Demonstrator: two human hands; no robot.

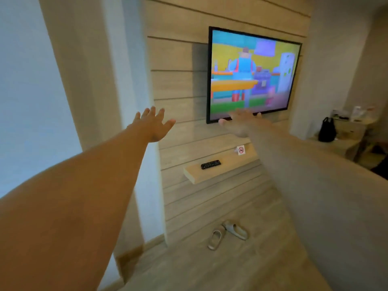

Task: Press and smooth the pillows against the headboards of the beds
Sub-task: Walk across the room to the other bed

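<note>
No pillow, bed or headboard shows in the head view. Both my arms stretch forward in the air toward a wood-panelled wall. My left hand [154, 124] is open, fingers spread, holding nothing, in front of the panelling left of the television. My right hand [241, 122] is blurred by motion, also open and empty, just below the lower edge of the television [252, 74].
A small wall shelf [220, 166] carries a black remote [210, 164] and a no-smoking sign [241, 150]. A pair of slippers [227, 233] lies on the wooden floor below. A desk [344, 141] with a black bag [327, 130] stands at right. A white curtain [31, 101] hangs at left.
</note>
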